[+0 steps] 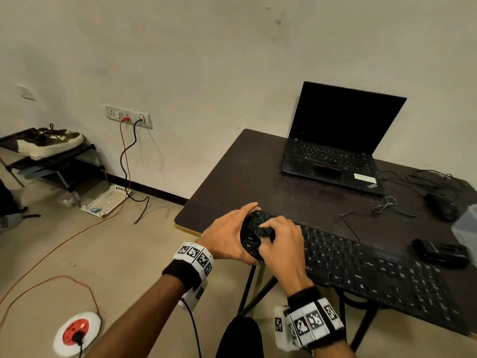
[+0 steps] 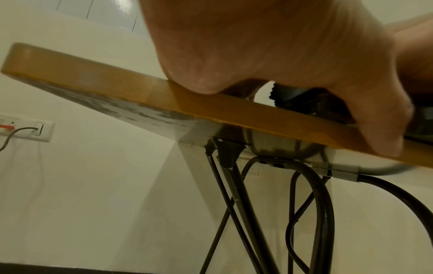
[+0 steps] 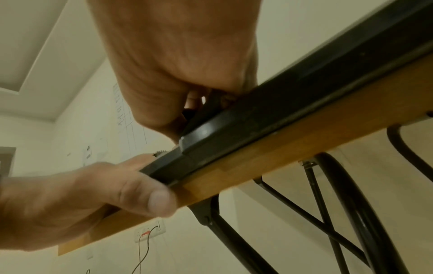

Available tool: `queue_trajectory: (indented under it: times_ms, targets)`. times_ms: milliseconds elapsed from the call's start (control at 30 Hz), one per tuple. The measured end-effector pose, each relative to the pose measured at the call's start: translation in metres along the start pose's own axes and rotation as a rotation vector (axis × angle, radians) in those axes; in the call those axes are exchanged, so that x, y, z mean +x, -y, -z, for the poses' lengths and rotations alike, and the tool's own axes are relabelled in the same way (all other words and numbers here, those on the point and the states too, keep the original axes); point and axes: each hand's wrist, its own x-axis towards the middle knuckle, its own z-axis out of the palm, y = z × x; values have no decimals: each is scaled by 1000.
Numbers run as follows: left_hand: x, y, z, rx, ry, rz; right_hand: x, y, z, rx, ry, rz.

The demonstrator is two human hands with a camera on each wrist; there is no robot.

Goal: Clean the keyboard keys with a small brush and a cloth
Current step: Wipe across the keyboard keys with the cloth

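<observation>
A long black keyboard (image 1: pixel 374 267) lies along the front edge of the dark table (image 1: pixel 245 177). My left hand (image 1: pixel 227 231) grips its left end: fingers curl over the far corner and the thumb (image 3: pixel 159 202) presses the front edge. My right hand (image 1: pixel 281 241) is over the leftmost keys and pinches a small black thing, apparently the brush (image 1: pixel 263 231), against them. Its working end is hidden by my fingers. A black zigzag-edged cloth (image 2: pixel 279 94) peeks out beyond my left palm (image 2: pixel 257 46) at the keyboard's corner.
An open laptop (image 1: pixel 335 140) with a dark screen stands at the back of the table. A black mouse (image 1: pixel 442 206) with loose cables, a small black device (image 1: pixel 438 251) and a translucent box (image 1: pixel 467 228) sit at the right. Cables and a round socket reel (image 1: pixel 77 332) lie on the floor.
</observation>
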Motion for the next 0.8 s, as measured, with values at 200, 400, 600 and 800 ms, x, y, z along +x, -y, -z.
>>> queue_trajectory:
  times_ms: [200, 400, 600, 800]
  targets:
    - [1, 0, 1, 3, 3, -10, -3, -3, 9, 82, -2, 0]
    - [1, 1, -1, 0, 2, -3, -11, 0, 8, 154, 49, -5]
    - [1, 4, -2, 0, 5, -6, -4, -4, 5, 130, -13, -4]
    - [2, 4, -1, 3, -2, -6, -27, -21, 17, 128, -32, 28]
